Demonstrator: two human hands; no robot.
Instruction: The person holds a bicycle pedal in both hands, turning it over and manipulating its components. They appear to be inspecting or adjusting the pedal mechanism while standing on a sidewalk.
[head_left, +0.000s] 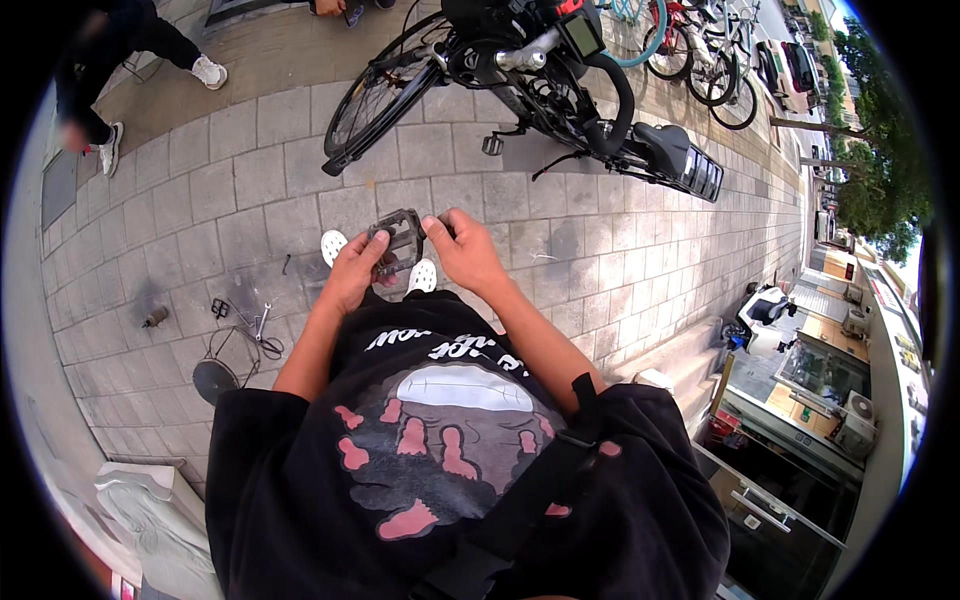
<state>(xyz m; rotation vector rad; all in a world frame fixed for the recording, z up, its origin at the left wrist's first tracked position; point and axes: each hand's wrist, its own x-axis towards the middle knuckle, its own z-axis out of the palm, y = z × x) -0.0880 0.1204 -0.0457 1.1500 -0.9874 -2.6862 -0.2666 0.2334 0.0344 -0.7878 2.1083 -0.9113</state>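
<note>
Over my white shoes, my left hand (354, 270) is closed around one side of a dark grey bicycle pedal (402, 236) with an open, cage-like frame. My right hand (464, 252) has its fingers curled, with the thumb and a fingertip pinched at the pedal's right edge. Whatever small part may sit between those fingertips is too small to make out. Beyond my hands stands a black bicycle (515, 95) with a small display on its handlebar. One pedal (492, 146) shows low on its near side.
On the paving to my left lie a wrench (263, 320), another black pedal (219, 308), a dark round disc (213, 380) and a small brownish part (155, 317). A person (150, 45) is at the upper left. Parked bicycles (710, 75) and a white scooter (765, 322) stand to the right.
</note>
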